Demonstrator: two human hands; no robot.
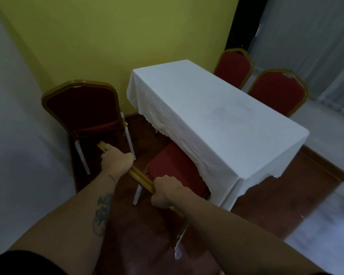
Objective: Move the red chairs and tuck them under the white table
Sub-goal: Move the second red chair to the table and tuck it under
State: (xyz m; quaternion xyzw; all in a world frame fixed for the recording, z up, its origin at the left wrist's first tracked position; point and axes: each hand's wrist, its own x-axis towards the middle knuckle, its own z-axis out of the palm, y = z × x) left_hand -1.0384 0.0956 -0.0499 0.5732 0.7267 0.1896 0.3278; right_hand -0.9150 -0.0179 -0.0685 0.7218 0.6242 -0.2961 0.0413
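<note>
While both hands [117, 158] clasp gold rail | red chair [175, 169] padded | table [216, 116] cloth-draped

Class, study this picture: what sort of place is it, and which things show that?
Probably a small function or meeting room: a white-clothed table, gold-framed red banquet chairs around it, and plain painted walls.

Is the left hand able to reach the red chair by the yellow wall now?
Probably yes. The left hand grips the gold top rail of the held chair, and the red chair by the wall stands just beyond it, with nothing between. It must let go first.
</note>
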